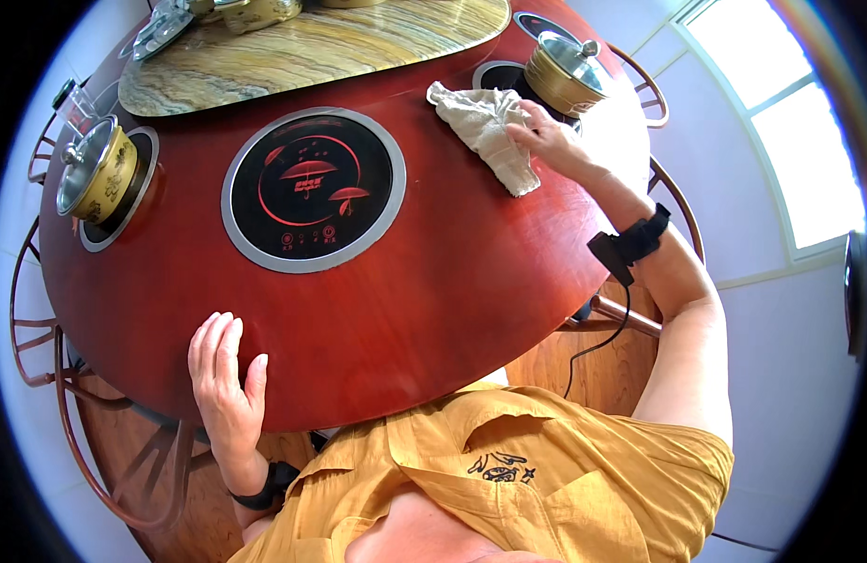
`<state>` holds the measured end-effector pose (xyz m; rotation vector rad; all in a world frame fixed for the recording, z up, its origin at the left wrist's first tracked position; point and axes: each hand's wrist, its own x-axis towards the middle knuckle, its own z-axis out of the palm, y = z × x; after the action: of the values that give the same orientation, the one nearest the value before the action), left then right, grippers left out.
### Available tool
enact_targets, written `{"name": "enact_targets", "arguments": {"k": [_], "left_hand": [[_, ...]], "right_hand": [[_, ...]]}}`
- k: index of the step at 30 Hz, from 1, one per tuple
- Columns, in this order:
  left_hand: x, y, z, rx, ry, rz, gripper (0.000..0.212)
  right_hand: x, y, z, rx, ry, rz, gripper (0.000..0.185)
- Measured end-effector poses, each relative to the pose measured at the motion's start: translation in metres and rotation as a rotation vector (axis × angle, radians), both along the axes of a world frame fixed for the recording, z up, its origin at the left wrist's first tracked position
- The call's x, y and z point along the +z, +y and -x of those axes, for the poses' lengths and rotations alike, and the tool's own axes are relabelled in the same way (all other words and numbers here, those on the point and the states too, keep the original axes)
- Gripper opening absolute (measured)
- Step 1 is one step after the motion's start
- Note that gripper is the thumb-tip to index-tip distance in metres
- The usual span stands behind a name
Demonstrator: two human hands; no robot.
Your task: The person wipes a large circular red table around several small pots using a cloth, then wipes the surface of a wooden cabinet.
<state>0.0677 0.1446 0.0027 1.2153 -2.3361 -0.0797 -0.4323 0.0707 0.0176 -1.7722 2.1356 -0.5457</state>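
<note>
My right hand is stretched forward over the table, its fingers on a crumpled white cloth. The cloth lies against the glossy red-brown wooden table, just left of a yellow pot with a glass lid. My left hand rests near the front edge of the table, with the thumb apart from the fingers and nothing in it. Between and beyond my hands sits a round black induction cooktop with a grey rim, set into the tabletop.
A marbled turntable carries several yellow pots and glass lids. Left stands a second lidded pot on another cooktop, with a clear container behind it. Wooden chairs surround the table. A cable hangs from my right wrist strap.
</note>
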Motion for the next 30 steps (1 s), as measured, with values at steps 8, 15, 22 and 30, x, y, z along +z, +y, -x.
{"name": "enact_targets", "arguments": {"k": [8, 15, 22, 30], "left_hand": [[0.002, -0.003, 0.000, -0.015, 0.050, -0.044, 0.037], [0.002, -0.005, -0.003, -0.011, 0.070, -0.053, 0.039], [0.003, -0.006, -0.004, -0.028, 0.053, -0.070, 0.039], [0.004, -0.007, -0.003, -0.035, 0.031, -0.058, 0.039]], "right_hand": [[0.013, -0.062, 0.012, 0.228, 0.465, 0.019, 0.056], [-0.001, -0.053, -0.034, 0.254, 0.764, 0.039, 0.047], [-0.013, -0.146, 0.030, -0.010, 0.662, -0.208, 0.053], [-0.019, -0.158, 0.039, 0.125, 0.550, -0.019, 0.048]]}}
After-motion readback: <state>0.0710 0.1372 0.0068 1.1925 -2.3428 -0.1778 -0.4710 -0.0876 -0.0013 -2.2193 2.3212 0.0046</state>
